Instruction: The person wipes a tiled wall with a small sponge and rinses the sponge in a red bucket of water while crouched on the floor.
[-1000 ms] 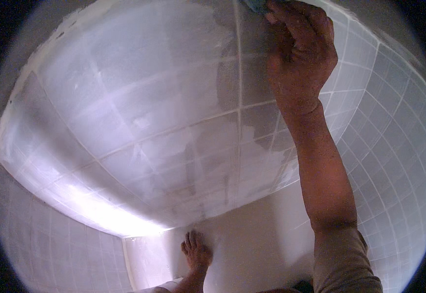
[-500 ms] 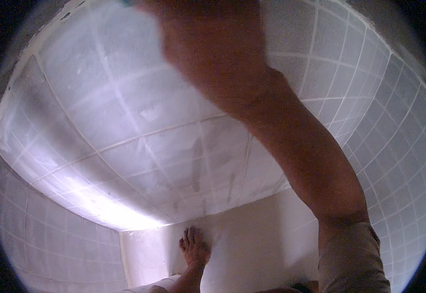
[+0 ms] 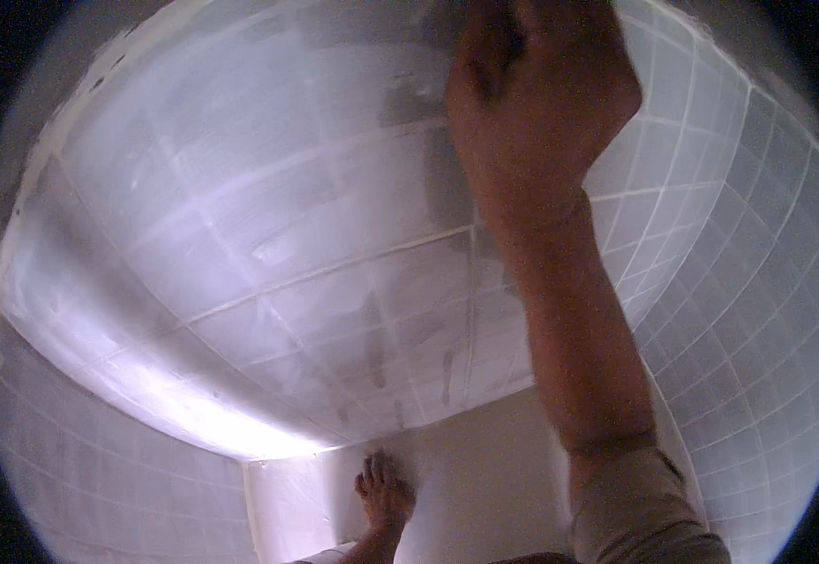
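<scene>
My right hand (image 3: 550, 103) is raised high before the tiled wall (image 3: 315, 254), its fingers curled in a fist. Whatever it may grip is hidden by the hand and the upper edge of the view. A hazy whitish film covers much of the tile beside it, with darker smeared patches near the hand and pale joint lines showing through. Low down, my left hand (image 3: 386, 493) rests with fingers spread on a smooth, light-coloured surface (image 3: 484, 470) just below the tiles. That hand holds nothing.
More tiled wall (image 3: 748, 291) stands on the right, and another tiled wall (image 3: 99, 470) on the left. Bright light (image 3: 231, 423) falls across the lower left tiles. A rough, pale edge (image 3: 80, 103) borders the tiling at the upper left.
My right hand has swung to the right and slightly down, so more of the fist shows. My left hand stays spread on the smooth surface; the view has shifted a little.
</scene>
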Tool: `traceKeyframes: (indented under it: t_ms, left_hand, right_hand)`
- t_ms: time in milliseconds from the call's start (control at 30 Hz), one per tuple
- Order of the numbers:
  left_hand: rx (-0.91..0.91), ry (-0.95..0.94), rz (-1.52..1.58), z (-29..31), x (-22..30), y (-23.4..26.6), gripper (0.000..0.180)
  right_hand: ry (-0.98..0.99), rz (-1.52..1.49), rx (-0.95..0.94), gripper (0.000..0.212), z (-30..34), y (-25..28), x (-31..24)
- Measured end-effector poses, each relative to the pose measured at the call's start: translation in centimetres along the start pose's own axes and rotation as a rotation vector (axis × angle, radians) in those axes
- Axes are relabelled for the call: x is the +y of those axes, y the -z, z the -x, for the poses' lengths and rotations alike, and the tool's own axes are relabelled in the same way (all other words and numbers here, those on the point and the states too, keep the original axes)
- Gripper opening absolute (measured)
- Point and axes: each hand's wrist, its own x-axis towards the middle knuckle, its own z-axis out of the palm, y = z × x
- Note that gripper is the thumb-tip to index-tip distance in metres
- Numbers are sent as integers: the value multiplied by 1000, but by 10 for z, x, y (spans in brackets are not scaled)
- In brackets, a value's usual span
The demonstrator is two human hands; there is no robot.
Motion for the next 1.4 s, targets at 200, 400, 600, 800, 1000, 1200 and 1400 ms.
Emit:
traceKeyframes:
  t_ms: [200,400,600,800,1000,1200,1400]
  left_hand:
    - [56,-21,-29,-1,0,-1,60]
    - [53,8,29,1,-4,-1,63]
    - [40,34,26,5,2,1,61]
    - [13,22,22,-3,7,17,60]
    - [-24,69,-25,2,-4,12,59]
    - [19,30,40,-7,5,9,60]
    - [12,63,75,1,6,7,61]
  right_hand:
    - [-15,-72,-52,13,15,11,-4]
    - [43,-328,-313,9,-2,-59,-106]
    - [-57,-185,-226,20,12,-5,-18]
    - [122,-450,-339,13,4,-72,-135]
    - [260,-205,-448,19,14,-42,-82]
    - [-55,-466,-676,18,-10,-74,-120]
    - [136,-349,-550,19,0,-48,-86]
